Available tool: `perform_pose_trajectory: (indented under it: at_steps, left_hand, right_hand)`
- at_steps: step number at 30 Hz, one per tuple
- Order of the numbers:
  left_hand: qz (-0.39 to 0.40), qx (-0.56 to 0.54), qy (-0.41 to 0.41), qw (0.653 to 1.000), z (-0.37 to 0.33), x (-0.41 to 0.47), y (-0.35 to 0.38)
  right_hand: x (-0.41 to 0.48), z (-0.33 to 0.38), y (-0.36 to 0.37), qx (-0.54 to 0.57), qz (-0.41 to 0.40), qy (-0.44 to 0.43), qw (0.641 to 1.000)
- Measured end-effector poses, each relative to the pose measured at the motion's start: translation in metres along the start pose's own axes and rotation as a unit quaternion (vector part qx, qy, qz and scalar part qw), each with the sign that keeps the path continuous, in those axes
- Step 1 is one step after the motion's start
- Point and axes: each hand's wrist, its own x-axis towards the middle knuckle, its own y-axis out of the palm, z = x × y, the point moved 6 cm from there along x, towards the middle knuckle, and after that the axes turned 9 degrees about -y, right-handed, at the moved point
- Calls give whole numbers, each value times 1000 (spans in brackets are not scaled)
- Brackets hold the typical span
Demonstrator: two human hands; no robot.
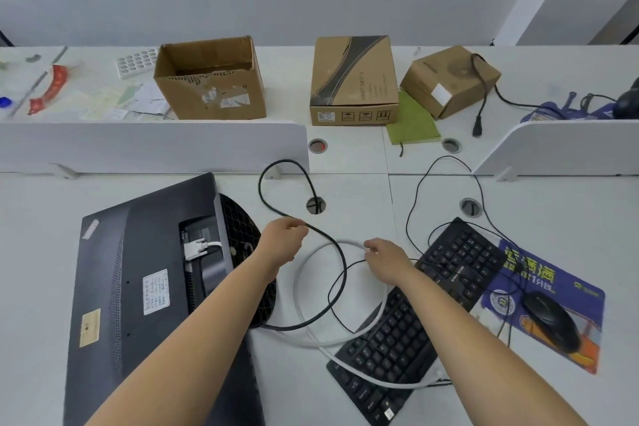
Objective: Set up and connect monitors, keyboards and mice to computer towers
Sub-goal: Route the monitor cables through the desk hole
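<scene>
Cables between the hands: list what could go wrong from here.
1. The thick black cable held in the left hand, the white cable pinched by the right hand and a thin black cable cross in loops; pulling may knot them.
2. The white cable seems to lead to the white connector plugged into the face-down monitor; a tug could strain it.

Bare left hand point(281, 242) and bare right hand point(387, 261), forearms uncovered to the frame's edge.

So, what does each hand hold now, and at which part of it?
The left hand pinches the thick black cable along its length, not at a plug. The right hand seems to pinch the white cable at the top of its loop.
</scene>
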Motion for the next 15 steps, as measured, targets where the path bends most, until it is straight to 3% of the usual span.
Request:
perform_pose_trajectory:
  at_steps: [6,11,15]
  left_hand:
    - [-34,59,-45,997,30,21,6]
    - [-59,100,-58,992,33,46,12]
    - [-116,136,-62,982,4,84,9]
  right_hand:
    - [30,-23,4,-176,18,-18,984]
    - [42,-38,14,-309,50,-14,950]
    - [48,-44,17,-346,50,-20,937]
